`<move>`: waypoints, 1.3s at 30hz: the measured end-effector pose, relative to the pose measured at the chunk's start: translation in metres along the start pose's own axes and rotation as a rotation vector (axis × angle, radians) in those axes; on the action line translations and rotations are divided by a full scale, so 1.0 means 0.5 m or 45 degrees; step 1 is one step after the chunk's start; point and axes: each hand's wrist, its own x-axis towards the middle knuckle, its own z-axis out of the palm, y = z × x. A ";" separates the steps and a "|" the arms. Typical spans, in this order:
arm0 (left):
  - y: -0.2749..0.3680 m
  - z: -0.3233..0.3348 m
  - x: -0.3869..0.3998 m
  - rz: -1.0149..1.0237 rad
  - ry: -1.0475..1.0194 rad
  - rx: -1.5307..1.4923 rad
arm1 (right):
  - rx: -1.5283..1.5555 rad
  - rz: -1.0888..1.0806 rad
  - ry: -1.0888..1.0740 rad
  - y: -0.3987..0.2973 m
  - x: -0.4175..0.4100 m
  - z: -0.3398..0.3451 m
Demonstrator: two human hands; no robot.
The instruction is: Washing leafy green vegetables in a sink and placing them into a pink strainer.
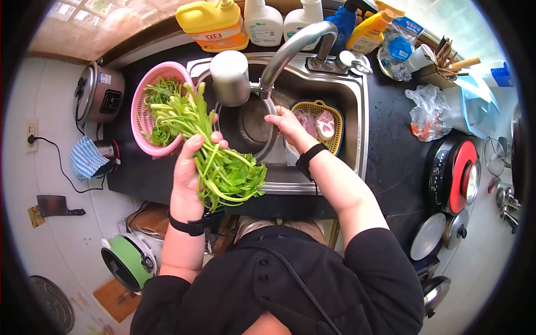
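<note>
My left hand (189,167) grips a leafy bunch of green celery (228,169), its pale stems pointing up and left over the edge of a pink plastic colander (140,113). More celery leaves (163,136) lie in that colander, left of the sink. With thumb and fingers, my right hand (291,123) pinches the right rim of a round steel basin (268,148) inside the stainless sink (363,125). Beside that hand, a yellow strainer basket (335,147) holds pieces of raw meat (325,124). The celery and my left hand cover part of the basin's left side.
The curved faucet (289,46) with a white filter (229,65) arches over the basin. Detergent and spray bottles (264,25) line the back. A rice cooker (102,92) stands left; an induction cooker (439,176) is right. A cleaver (54,205) hangs on the left wall.
</note>
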 end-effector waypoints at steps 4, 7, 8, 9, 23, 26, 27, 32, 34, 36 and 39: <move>-0.031 -0.051 0.030 -0.075 0.157 -0.004 | 0.157 0.032 0.107 0.039 0.034 -0.026; -0.055 -0.090 0.066 -0.127 0.221 0.070 | 0.126 0.113 0.113 0.056 0.052 -0.057; -0.060 -0.105 0.081 -0.126 0.237 0.142 | -0.082 0.131 0.157 0.062 0.057 -0.062; -0.066 -0.121 0.100 -0.126 0.254 0.184 | -0.293 0.150 0.203 0.065 0.061 -0.068; -0.101 -0.253 0.276 -0.169 0.508 0.505 | -0.796 -0.261 0.440 0.004 0.057 0.013; -0.115 -0.303 0.324 -0.034 0.526 0.740 | -0.798 -0.327 0.476 -0.007 0.064 0.063; -0.130 -0.307 0.339 0.009 0.533 0.823 | -0.874 -0.343 0.449 0.013 0.081 0.061; -0.116 -0.398 0.337 -0.177 0.755 0.998 | -0.869 -0.295 0.261 0.037 0.074 0.063; -0.118 -0.307 0.322 -0.312 0.863 1.140 | -0.776 -0.293 0.317 0.032 0.059 0.005; -0.098 -0.319 0.296 -0.312 0.862 1.115 | -0.298 -0.057 0.299 -0.002 0.027 -0.010; -0.086 -0.309 0.279 -0.317 0.774 1.007 | 0.072 -0.076 0.359 -0.047 -0.012 -0.068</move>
